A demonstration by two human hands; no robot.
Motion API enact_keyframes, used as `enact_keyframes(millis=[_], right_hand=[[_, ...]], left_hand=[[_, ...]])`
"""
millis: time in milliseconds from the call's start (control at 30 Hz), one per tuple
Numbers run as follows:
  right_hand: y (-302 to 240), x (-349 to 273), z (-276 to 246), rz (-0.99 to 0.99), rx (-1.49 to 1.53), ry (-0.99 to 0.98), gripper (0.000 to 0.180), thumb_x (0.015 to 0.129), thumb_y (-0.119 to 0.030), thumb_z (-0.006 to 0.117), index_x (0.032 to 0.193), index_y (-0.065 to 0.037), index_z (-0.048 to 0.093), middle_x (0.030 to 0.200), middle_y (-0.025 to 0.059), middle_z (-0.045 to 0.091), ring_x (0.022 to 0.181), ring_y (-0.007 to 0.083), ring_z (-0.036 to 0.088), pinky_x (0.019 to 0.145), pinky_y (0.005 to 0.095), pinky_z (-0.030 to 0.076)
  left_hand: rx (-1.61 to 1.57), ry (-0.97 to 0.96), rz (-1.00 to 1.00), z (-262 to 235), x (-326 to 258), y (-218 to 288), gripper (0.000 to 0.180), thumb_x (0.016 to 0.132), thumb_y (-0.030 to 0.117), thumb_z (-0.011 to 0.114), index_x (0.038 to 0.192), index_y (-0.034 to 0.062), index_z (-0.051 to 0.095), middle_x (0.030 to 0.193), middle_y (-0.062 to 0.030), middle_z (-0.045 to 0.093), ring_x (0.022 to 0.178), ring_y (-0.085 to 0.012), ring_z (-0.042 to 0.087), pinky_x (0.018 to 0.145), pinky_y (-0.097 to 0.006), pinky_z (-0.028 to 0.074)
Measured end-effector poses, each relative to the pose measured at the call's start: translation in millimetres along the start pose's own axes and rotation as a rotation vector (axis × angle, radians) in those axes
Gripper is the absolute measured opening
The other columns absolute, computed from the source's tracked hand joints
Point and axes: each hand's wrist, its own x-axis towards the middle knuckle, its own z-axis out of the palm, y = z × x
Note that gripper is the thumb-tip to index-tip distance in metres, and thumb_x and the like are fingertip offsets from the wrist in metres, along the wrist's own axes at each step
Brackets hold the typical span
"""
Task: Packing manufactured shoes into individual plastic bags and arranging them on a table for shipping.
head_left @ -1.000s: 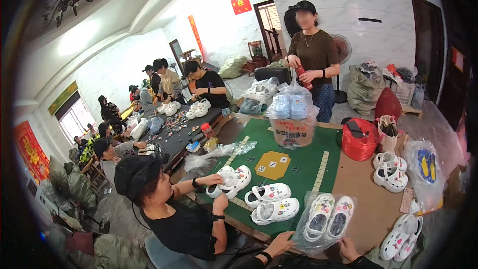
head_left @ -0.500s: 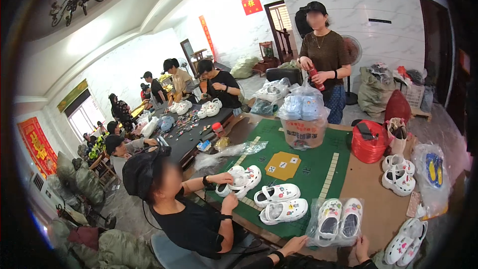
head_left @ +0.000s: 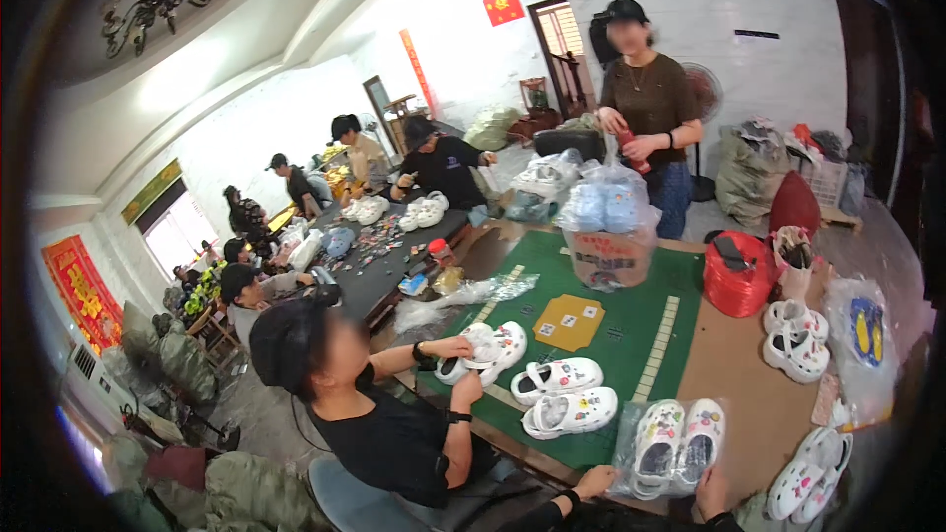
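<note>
White foam clogs with colourful charms [head_left: 666, 421] lie in a clear plastic bag [head_left: 628, 433] on the brown worktop's [head_left: 724, 355] near edge. The bag now sits squarer than a second ago. Toes and long axes point away from me. My left hand [head_left: 595, 481] and right hand [head_left: 711, 493], apart, pinch its near corners.
</note>
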Motion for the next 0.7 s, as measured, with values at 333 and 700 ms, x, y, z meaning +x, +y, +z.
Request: enact_keyframes(millis=[333, 700], right_hand=[[-47.7, 9.0, -26.9, 0.044, -0.192, -0.263, 0.036, 0.076, -0.036, 0.059, 0.079, 0.000, 0.052, 0.071, 0.0201, 0.056, 0.069, 0.0374, 0.054, 0.060, 0.0462, 0.041], [-93.5, 24.3, -22.5, -0.123, -0.244, -0.276, 0.039, 0.080, -0.038, 0.050, 0.083, 0.001, 0.054, 0.081, 0.0168, 0.057, 0.072, 0.0311, 0.057, 0.062, 0.0401, 0.046]], left_hand=[[0.369, 0.187, 0.144, 1.9, 8.2, -4.2, 0.039, 0.083, 0.032, 0.043, 0.077, -0.0014, 0.061, 0.068, -0.0200, 0.061, 0.059, -0.0327, 0.061, 0.058, -0.041, 0.048], [0.391, 0.139, -0.101, 7.5, 7.7, -4.7, 0.044, 0.082, 0.039, 0.047, 0.083, -0.0025, 0.061, 0.076, -0.0200, 0.062, 0.069, -0.0326, 0.061, 0.061, -0.039, 0.049]])
